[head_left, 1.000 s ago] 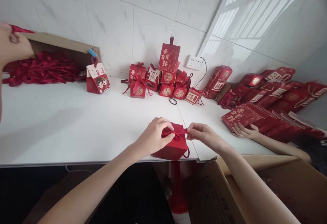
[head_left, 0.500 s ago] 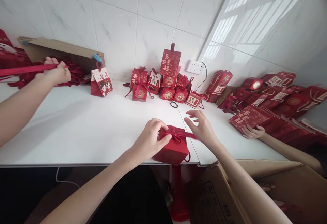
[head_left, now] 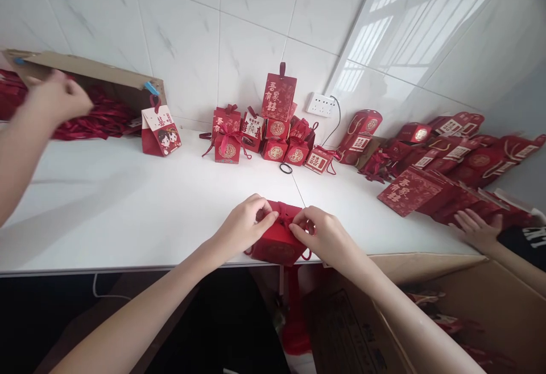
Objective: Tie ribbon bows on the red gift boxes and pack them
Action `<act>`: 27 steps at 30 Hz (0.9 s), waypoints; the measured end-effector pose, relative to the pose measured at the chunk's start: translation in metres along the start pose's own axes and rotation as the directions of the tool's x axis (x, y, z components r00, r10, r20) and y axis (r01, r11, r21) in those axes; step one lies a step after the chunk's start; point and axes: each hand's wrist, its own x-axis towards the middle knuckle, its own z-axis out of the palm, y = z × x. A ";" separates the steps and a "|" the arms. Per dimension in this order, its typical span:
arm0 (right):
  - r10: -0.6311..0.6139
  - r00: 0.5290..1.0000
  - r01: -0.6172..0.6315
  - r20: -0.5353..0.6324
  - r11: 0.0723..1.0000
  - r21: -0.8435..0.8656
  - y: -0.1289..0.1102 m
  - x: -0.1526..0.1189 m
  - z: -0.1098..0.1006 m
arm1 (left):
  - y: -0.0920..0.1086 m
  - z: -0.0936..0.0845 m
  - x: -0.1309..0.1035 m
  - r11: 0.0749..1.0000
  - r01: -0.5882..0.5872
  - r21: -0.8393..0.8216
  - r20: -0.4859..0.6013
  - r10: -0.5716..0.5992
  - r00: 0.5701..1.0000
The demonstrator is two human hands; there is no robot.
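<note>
A red gift box [head_left: 278, 249] lies near the front edge of the white table, with a red ribbon bow [head_left: 283, 218] on its top face. My left hand [head_left: 251, 220] pinches the left side of the bow between thumb and forefinger. On the opposite side, my right hand [head_left: 319, 229] pinches the bow's right part, fingers closed. Cord loops stick out at both lower sides of the box. The fingertips partly hide the bow.
Finished-looking red boxes [head_left: 275, 149] stand by the wall. A cardboard box of ribbons [head_left: 100, 113] is at left, near a co-worker's hand [head_left: 63, 98]. Another person's hand [head_left: 478, 229] rests by red bags [head_left: 463, 192] at right. An open carton [head_left: 426, 266] stands below the table's right front.
My right hand has moved left and closed on the bow. The co-worker's hand at left has shifted left, its long ribbon no longer visible. The hand at right has left the front red bag.
</note>
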 end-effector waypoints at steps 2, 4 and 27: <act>0.015 1.000 -0.015 0.020 1.000 0.004 -0.002 0.001 -0.002 | 0.000 0.000 0.000 1.000 0.013 0.009 0.000 -0.013 1.000; 0.031 0.999 -0.031 0.043 0.999 -0.017 -0.004 0.002 -0.004 | -0.001 0.001 0.000 1.000 0.017 0.017 -0.001 -0.017 1.000; 0.061 0.945 -0.181 0.321 0.915 0.360 0.044 0.020 -0.020 | 0.015 0.008 0.017 0.955 -0.205 0.217 0.092 0.189 0.978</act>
